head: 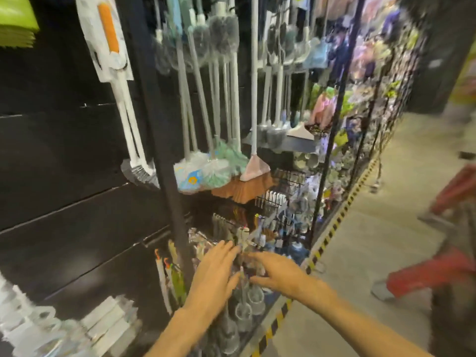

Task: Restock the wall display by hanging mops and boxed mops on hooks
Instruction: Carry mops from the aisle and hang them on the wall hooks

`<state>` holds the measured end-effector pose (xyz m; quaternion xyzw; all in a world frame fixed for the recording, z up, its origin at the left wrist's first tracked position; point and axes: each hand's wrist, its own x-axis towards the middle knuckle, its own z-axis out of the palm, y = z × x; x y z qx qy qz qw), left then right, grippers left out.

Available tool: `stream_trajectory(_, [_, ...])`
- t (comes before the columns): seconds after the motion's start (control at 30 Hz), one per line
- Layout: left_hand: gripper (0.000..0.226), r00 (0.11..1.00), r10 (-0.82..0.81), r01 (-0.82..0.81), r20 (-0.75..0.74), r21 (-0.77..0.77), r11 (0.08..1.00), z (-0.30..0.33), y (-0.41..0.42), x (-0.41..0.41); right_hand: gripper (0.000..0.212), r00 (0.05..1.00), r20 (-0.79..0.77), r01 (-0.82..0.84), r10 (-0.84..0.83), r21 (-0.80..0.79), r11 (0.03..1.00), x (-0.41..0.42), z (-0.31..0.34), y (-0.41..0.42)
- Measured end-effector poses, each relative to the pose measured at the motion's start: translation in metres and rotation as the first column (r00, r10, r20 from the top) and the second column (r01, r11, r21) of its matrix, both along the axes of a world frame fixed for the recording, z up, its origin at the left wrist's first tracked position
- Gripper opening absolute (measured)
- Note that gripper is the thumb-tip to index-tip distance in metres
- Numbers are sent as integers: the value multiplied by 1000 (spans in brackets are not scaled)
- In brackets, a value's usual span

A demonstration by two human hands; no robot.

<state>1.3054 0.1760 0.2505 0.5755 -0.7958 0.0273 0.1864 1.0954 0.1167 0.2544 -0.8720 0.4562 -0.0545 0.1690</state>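
Neither hand holds anything, as far as the blur allows: the left hand (215, 273) and right hand (277, 273) both reach forward with fingers spread, nearly touching each other, toward small packaged goods (247, 243) hung low on the wire rack (332, 140). Whether a fingertip has caught something there I cannot tell. Mops (206, 104) already hang head-down from hooks higher on the rack, a boxed mop (109, 38) at the black wall's (51, 163) upper left. Judging by this, the step is a reach between hangings; next calls for closing on an item and lifting its loop to a free hook.
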Motion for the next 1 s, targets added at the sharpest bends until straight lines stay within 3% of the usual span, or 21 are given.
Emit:
stream_trajectory(0.3, [70,994,-85,77,63,121,990,-55,-78,-178,83,937,-217,264,-273,-74,962,-210,-29,-21])
stream_trajectory(0.63, [74,965,-250,213,84,310,927,-80,-207,-338,86,794,-290,522,-535,-127,844,-372,-50,-90])
stream_trajectory(0.77, [97,936,-349,319,35,331,888,-91,-283,-397,91,738,-327,588,-589,-116,801,-424,-59,-149])
stream_trajectory(0.87, [80,909,-415,389,34,287,876,-102,-354,-432,94,700,-341,634,-627,-106,766,-459,-59,-202])
stream_trajectory(1.0, [71,879,-471,426,76,320,846,-93,-449,-480,123,635,-356,701,-685,-107,705,-500,-51,-278])
